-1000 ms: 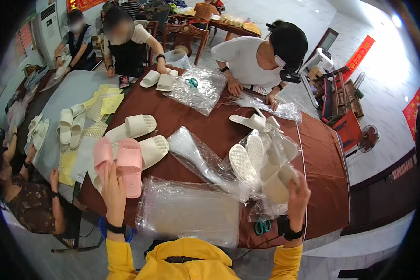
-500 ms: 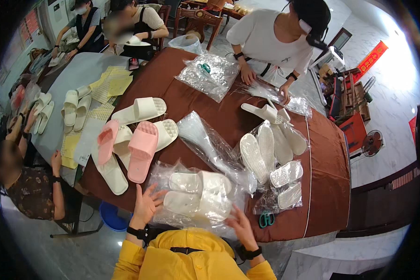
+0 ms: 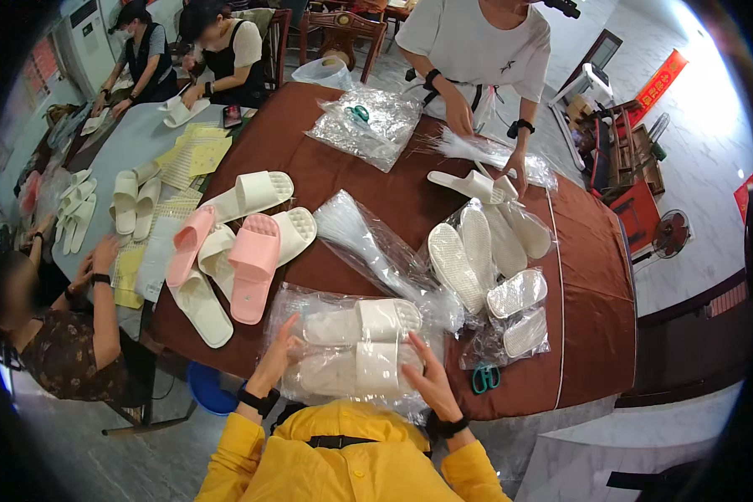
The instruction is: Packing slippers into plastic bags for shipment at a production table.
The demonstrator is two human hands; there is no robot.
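Observation:
A clear plastic bag (image 3: 351, 347) with a pair of white slippers inside lies at the near edge of the brown table (image 3: 326, 159). My left hand (image 3: 279, 361) presses the bag's left end, fingers spread against the plastic. My right hand (image 3: 427, 378) rests on the bag's right end, fingers apart on it. Both yellow sleeves come up from below. A pink slipper (image 3: 251, 263) and several white slippers (image 3: 226, 243) lie just left of the bag.
Bagged white slippers (image 3: 489, 268) are heaped to the right, with green scissors (image 3: 485, 378) near the edge. A sheaf of clear bags (image 3: 368, 243) crosses the middle. A person in white (image 3: 477, 42) works across the table; others sit at the left by a grey table (image 3: 134, 142).
My hands came down from the slipper piles at either side onto the bag in front of me, which now holds a pair of white slippers. The view has tilted downward.

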